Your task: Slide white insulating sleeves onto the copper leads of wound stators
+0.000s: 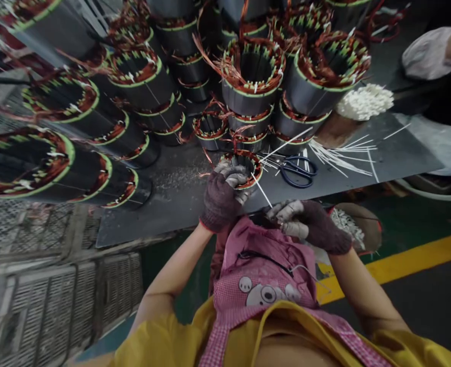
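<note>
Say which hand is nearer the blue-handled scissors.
Right. The right hand is below the scissors in the picture, apart from them; the left hand is farther, to their left, at a copper-wound core.

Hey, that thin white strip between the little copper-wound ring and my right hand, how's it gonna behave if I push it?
The white strip is probably very light, being so thin. It seems fairly stiff, running straight between the copper-wound ring and your right hand. Pushed end-on, its slenderness might let it bow.
</note>
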`<act>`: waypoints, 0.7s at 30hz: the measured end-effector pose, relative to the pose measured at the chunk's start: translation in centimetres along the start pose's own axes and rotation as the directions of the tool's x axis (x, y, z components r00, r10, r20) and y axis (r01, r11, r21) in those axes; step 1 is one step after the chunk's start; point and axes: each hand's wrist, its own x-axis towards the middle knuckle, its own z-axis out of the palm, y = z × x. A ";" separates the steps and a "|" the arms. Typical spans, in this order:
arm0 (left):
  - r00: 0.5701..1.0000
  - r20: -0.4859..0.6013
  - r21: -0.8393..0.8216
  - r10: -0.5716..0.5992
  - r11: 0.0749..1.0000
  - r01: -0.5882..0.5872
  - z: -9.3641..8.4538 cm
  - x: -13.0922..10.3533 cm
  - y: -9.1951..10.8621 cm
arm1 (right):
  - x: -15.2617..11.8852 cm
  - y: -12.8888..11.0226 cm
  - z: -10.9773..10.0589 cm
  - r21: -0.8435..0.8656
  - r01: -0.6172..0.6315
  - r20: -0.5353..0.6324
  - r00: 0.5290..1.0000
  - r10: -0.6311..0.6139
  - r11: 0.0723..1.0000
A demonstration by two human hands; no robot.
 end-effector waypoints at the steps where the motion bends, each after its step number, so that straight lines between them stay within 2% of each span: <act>1: 1.000 -0.015 -0.011 -0.003 1.000 0.003 0.0 0.1 0.2 | -0.6 0.4 -0.1 0.015 -0.042 0.002 0.999 0.042 0.999; 4: 0.999 0.003 -0.020 -0.044 0.999 0.045 0.2 0.3 0.6 | -1.7 0.8 -0.3 0.033 -0.127 -0.002 0.992 0.127 0.991; 6: 0.998 0.018 -0.028 -0.060 0.998 0.061 0.1 0.4 0.7 | -1.4 0.6 0.1 0.053 -0.150 -0.005 0.989 0.151 0.987; 10: 1.000 0.001 -0.053 -0.027 0.998 0.027 0.1 0.1 0.5 | 1.9 0.3 1.6 0.146 -0.091 -0.090 0.990 0.105 0.985; 13: 0.998 -0.059 -0.030 0.024 0.999 -0.025 0.1 -0.1 0.2 | 3.9 0.4 2.1 0.202 -0.017 -0.139 0.989 0.046 0.979; 15: 0.995 -0.091 -0.039 0.052 0.998 -0.056 0.2 0.0 0.2 | 3.6 0.5 1.7 0.224 -0.057 -0.085 0.993 0.078 0.973; 18: 0.993 -0.102 -0.055 0.066 0.996 -0.072 0.4 0.1 0.3 | 1.4 0.7 0.3 0.235 -0.173 0.050 0.985 0.166 0.956; 21: 0.993 -0.104 -0.033 0.053 0.998 -0.057 0.5 0.2 0.4 | -0.2 0.6 -0.5 0.244 -0.211 0.156 0.972 0.176 0.946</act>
